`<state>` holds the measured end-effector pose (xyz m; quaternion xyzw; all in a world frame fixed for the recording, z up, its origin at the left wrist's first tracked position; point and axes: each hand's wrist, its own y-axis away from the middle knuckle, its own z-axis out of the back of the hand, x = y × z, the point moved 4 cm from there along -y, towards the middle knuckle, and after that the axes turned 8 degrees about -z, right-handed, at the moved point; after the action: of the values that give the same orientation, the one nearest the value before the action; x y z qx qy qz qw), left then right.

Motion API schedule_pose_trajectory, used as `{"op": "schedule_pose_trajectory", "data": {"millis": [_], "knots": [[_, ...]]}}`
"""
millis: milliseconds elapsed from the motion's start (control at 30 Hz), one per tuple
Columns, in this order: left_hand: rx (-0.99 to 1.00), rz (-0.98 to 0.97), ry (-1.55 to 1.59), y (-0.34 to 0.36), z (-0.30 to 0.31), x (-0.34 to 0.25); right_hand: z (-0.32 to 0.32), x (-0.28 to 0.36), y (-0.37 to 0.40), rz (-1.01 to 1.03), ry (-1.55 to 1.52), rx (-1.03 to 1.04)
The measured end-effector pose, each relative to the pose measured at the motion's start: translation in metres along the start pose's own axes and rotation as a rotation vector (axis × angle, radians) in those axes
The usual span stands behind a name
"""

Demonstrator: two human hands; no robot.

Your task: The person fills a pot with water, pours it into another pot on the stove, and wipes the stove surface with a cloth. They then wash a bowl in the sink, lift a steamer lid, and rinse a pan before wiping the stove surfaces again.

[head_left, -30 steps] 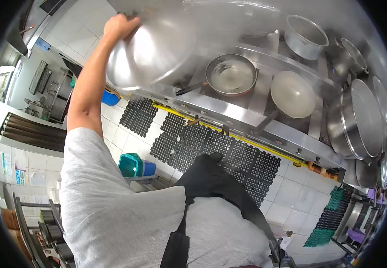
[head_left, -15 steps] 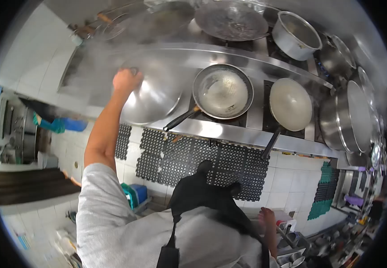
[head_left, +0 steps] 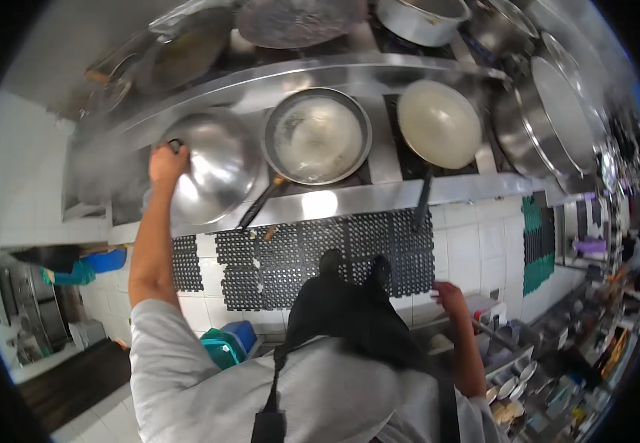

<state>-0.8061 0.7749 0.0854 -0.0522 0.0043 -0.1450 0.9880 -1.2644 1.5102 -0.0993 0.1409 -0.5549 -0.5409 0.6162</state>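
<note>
My left hand (head_left: pixel 166 164) is closed round the dark knob of a large domed metal lid (head_left: pixel 220 166), at the left end of the stove. Steam drifts around the lid, and what lies beneath it is hidden. Just right of the lid, a frying pan (head_left: pixel 318 136) with pale, shiny contents rests on a burner, its black handle pointing toward me. My right hand (head_left: pixel 449 297) hangs low at my side over the floor, away from the stove. Its fingers are loosely apart and hold nothing.
A second pale pan (head_left: pixel 439 124) sits farther right, beside big steel pots (head_left: pixel 519 125). Along the back row are a wide wok (head_left: pixel 298 18) and a silver pot (head_left: pixel 420 21). Black rubber mats (head_left: pixel 283 258) cover the floor; a teal and blue bin (head_left: pixel 228 343) stands behind left.
The view has shifted, so the stove's pans appear farther left and higher. My left hand still grips the lid's knob. My right hand has come forward and shows more clearly.
</note>
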Motion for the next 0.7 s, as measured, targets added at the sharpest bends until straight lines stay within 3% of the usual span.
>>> {"op": "schedule_pose_trajectory", "data": {"millis": [33, 67, 100, 167, 233, 300, 333, 367, 400, 433, 533, 600, 667, 700], "knots": [[-0.064, -0.125, -0.089, -0.008, -0.017, 0.013, 0.004, 0.017, -0.006, 0.338, 0.311, -0.033], [-0.185, -0.195, -0.158, -0.004, -0.006, 0.005, 0.000, 0.041, -0.001, 0.023, -0.203, 0.134], [-0.339, -0.233, -0.098, 0.004, 0.017, -0.019, -0.005, 0.056, -0.014, -0.055, -0.383, 0.063], [-0.343, -0.217, 0.335, 0.058, 0.092, -0.123, -0.015, 0.114, -0.022, -0.005, -0.670, 0.223], [-0.266, -0.443, 0.730, 0.110, 0.096, -0.203, -0.028, 0.161, -0.048, 0.024, -0.915, 0.398], [0.156, -0.389, 1.086, 0.182, 0.068, -0.286, -0.043, 0.195, -0.076, 0.025, -1.088, 0.509], [0.143, -0.521, 0.969, 0.214, 0.054, -0.326, -0.053, 0.208, -0.080, 0.034, -1.159, 0.564], [0.365, -0.440, 1.157, 0.242, 0.024, -0.360, -0.059, 0.226, -0.084, 0.053, -1.227, 0.619], [0.612, -0.410, 1.127, 0.262, -0.025, -0.383, -0.062, 0.245, -0.086, 0.074, -1.288, 0.673], [0.743, -0.353, 1.253, 0.277, -0.049, -0.412, -0.064, 0.258, -0.079, 0.061, -1.327, 0.684], [0.971, -0.249, 1.619, 0.291, -0.076, -0.474, -0.077, 0.254, -0.095, 0.092, -1.339, 0.824], [1.218, -0.103, 1.725, 0.302, -0.120, -0.485, -0.084, 0.260, -0.089, 0.127, -1.290, 0.738], [1.273, -0.029, 1.879, 0.307, -0.134, -0.489, -0.093, 0.254, -0.097, 0.178, -1.234, 0.727], [1.298, 0.007, 1.957, 0.306, -0.133, -0.492, -0.087, 0.266, -0.080, 0.103, -1.236, 0.615]]}}
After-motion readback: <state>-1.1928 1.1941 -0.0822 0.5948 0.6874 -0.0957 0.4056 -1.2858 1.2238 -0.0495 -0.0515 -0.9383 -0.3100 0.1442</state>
